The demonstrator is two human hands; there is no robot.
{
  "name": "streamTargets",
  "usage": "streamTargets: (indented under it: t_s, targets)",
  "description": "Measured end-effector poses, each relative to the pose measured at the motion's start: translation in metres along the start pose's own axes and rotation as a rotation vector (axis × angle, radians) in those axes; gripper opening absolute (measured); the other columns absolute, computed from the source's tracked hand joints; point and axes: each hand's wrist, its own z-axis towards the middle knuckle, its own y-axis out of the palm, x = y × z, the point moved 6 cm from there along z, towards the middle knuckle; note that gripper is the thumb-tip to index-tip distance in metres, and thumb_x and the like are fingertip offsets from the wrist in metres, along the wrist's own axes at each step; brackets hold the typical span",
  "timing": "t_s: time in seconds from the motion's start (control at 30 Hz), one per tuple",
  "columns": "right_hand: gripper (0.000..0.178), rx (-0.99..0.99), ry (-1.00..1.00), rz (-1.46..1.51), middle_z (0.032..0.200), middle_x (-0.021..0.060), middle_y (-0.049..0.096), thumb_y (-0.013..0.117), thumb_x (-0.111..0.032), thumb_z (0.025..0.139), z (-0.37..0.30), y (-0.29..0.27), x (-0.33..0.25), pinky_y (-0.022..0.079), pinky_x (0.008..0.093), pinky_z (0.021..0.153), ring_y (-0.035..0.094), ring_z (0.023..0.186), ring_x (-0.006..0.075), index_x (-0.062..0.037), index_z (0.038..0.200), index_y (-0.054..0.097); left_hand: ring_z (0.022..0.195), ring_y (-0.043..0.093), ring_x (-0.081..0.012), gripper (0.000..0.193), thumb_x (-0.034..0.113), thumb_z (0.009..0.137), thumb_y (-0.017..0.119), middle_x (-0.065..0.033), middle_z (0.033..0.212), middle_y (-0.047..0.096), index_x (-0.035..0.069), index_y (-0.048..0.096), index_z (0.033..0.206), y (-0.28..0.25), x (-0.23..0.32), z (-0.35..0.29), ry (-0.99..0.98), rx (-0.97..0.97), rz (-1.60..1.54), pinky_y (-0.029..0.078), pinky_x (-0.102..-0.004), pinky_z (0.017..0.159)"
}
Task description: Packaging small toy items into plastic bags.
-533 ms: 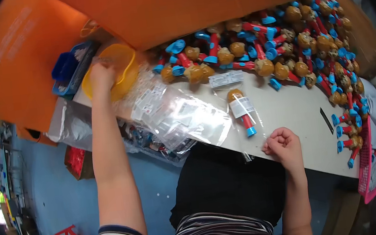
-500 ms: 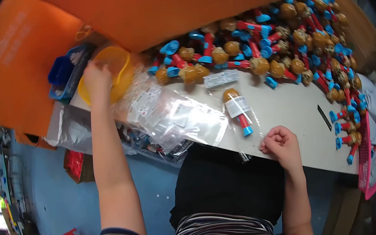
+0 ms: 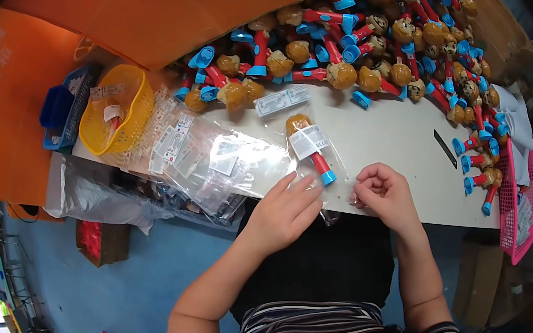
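A red toy [image 3: 319, 163] with a brown round head and a blue end lies in a clear plastic bag [image 3: 345, 169] near the table's front edge. A white printed label [image 3: 308, 142] covers its middle. My left hand [image 3: 287, 212] is just to the left of the toy's blue end, palm down and fingers stretched, with nothing seen in it. On the other side, my right hand [image 3: 385, 197] has curled fingers, with thumb and forefinger pinching the bag's lower right edge. Flat clear bags with labels [image 3: 222, 155] overlap on the table to the left.
Similar toys [image 3: 342, 76] are heaped along the back and right. A yellow basket [image 3: 90, 131] stands at the left, beside blue bins [image 3: 56, 107]. Orange board [image 3: 214, 10] rises behind. A pink basket [image 3: 508, 223] hangs by the right edge; a dark flat strip [image 3: 445, 148] lies nearby.
My left hand has come back from the yellow basket to beside the bagged toy. A small white-labelled packet now shows in that basket. My right hand stays by the bag's edge.
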Motion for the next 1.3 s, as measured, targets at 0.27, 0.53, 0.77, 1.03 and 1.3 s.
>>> streamTargets:
  t_s: [0.27, 0.53, 0.77, 1.03, 1.3]
  targets:
    - [0.036, -0.126, -0.220, -0.400, 0.101, 0.0097, 0.065, 0.069, 0.001, 0.081, -0.013, -0.008, -0.012, 0.053, 0.0232, 0.063, 0.064, 0.081, 0.0108, -0.0032, 0.114, 0.057, 0.103, 0.065, -0.0330, 0.032, 0.002, 0.071, 0.074, -0.0135, 0.109, 0.066, 0.006, 0.064, 0.102, 0.003, -0.003, -0.025, -0.188, 0.124, -0.009, 0.051, -0.0434, 0.088]
    - [0.035, -0.208, -1.188, -0.983, 0.126, 0.0121, 0.055, 0.076, 0.000, 0.072, -0.022, 0.027, -0.048, 0.055, 0.0328, 0.075, 0.063, 0.092, 0.0250, -0.0141, 0.103, 0.069, 0.096, 0.065, -0.0290, 0.037, 0.002, 0.070, 0.072, -0.0110, 0.108, 0.067, 0.009, 0.067, 0.106, 0.001, 0.002, -0.032, -0.162, 0.172, 0.023, 0.049, -0.0351, 0.074]
    - [0.033, -0.379, -1.291, -1.046, 0.116, 0.0109, 0.061, 0.076, -0.002, 0.069, -0.015, 0.044, -0.057, 0.053, 0.0357, 0.074, 0.063, 0.090, 0.0262, -0.0140, 0.099, 0.070, 0.098, 0.064, -0.0301, 0.034, -0.001, 0.070, 0.069, -0.0096, 0.110, 0.067, 0.007, 0.067, 0.103, -0.002, 0.001, -0.039, -0.182, 0.220, -0.031, 0.051, -0.0373, 0.078]
    - [0.021, -0.250, -0.919, -0.906, 0.101, 0.0109, 0.061, 0.075, -0.003, 0.070, -0.007, 0.024, -0.030, 0.051, 0.0341, 0.069, 0.062, 0.083, 0.0263, -0.0056, 0.088, 0.065, 0.095, 0.063, -0.0292, 0.028, -0.002, 0.072, 0.071, -0.0109, 0.108, 0.066, 0.007, 0.069, 0.099, -0.003, 0.001, -0.041, -0.317, 0.252, -0.187, 0.051, -0.0347, 0.078]
    - [0.010, -0.198, -0.558, -0.737, 0.103, 0.0119, 0.060, 0.068, 0.000, 0.080, -0.010, 0.023, -0.034, 0.049, 0.0268, 0.064, 0.061, 0.076, 0.0190, -0.0019, 0.088, 0.063, 0.100, 0.061, -0.0184, 0.013, -0.004, 0.086, 0.067, -0.0125, 0.115, 0.057, -0.001, 0.069, 0.098, 0.010, -0.008, -0.054, -0.693, 0.256, -0.614, 0.052, -0.0272, 0.082]
